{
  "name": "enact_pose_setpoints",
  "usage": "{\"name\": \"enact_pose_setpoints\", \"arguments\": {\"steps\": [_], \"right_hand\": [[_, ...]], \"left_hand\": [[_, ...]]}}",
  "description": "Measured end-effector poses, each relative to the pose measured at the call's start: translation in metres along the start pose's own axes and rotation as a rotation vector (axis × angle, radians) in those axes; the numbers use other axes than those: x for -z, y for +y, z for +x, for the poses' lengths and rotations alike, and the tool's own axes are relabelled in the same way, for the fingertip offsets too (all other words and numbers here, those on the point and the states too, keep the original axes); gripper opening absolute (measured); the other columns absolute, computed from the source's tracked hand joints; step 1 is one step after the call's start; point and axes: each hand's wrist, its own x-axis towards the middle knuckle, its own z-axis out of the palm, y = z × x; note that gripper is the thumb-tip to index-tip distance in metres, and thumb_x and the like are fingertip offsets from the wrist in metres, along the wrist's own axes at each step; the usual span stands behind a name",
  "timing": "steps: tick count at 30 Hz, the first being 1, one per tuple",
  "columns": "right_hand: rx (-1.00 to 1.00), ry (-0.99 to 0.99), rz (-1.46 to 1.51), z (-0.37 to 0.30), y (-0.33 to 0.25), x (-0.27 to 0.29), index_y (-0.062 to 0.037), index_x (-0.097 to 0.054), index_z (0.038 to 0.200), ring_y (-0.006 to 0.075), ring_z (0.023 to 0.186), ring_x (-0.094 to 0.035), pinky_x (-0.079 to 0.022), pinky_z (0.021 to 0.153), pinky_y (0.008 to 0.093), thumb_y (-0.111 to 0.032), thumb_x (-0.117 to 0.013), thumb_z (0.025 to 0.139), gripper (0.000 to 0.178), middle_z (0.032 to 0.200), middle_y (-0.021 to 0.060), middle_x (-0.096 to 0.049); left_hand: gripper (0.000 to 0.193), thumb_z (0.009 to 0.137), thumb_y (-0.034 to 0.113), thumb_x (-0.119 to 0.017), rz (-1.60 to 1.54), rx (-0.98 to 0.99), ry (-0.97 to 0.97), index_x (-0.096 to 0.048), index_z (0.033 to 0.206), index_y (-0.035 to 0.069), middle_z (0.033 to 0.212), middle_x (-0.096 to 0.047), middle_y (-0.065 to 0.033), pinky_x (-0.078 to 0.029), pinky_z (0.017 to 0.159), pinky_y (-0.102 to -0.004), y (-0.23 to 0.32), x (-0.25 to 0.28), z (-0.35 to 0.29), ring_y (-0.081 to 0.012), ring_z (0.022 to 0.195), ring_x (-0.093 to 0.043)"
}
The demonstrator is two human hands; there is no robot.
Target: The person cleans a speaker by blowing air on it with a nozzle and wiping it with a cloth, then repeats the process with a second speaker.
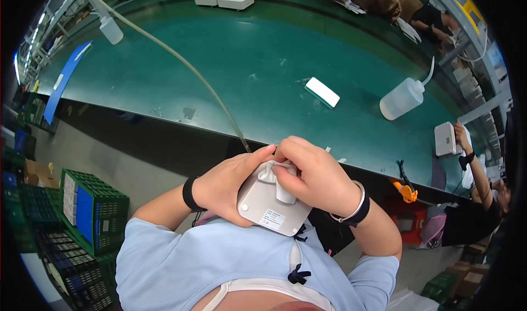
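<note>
Close to my body I hold a flat, light grey device with rounded corners (255,201), its face with a white label and small round feet turned up. My left hand (225,185) is wrapped round its left edge, thumb along the far side. Pinched in the fingers of my right hand (313,171) is a crumpled white cloth (269,174), pressed against the device's face near its far edge. Part of the cloth hangs below my right fingers. The device's far right corner is hidden under that hand.
On the green bench (219,53) lie a white block (322,92), a squeeze bottle (403,98) and two white devices (236,1). A hose (186,64) hangs down toward my hands. An orange clamp (407,191) grips the bench edge. Green crates (93,212) stand left; a co-worker's hand (462,136) holds another device right.
</note>
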Motion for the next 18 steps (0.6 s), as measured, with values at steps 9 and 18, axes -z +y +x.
{"name": "enact_pose_setpoints", "arguments": {"steps": [9,18], "right_hand": [[-0.046,0.257,-0.374,-0.005,-0.003,0.005,-0.001,-0.057,0.097,0.0324,0.075,-0.062,-0.049,0.063,0.0393,-0.002,-0.063,0.088,0.012,0.089,0.014,-0.058],[-0.053,0.085,-0.007,-0.034,-0.005,0.029,-0.0011,-0.058,0.098,0.0365,0.074,-0.061,-0.05,0.064,0.0414,-0.001,-0.066,0.086,0.014,0.09,0.0166,-0.06]], "left_hand": [[0.134,0.058,0.028,-0.089,-0.023,-0.042,-0.057,-0.003,0.159,0.005,0.132,-0.057,-0.0223,-0.048,0.094,-0.0439,-0.003,-0.014,0.003,-0.0388,0.109,-0.062],[0.136,0.059,0.026,-0.089,-0.043,-0.071,-0.041,0.0,0.16,0.009,0.131,-0.057,-0.0232,-0.048,0.096,-0.043,-0.005,-0.014,0.002,-0.0367,0.108,-0.063]]}}
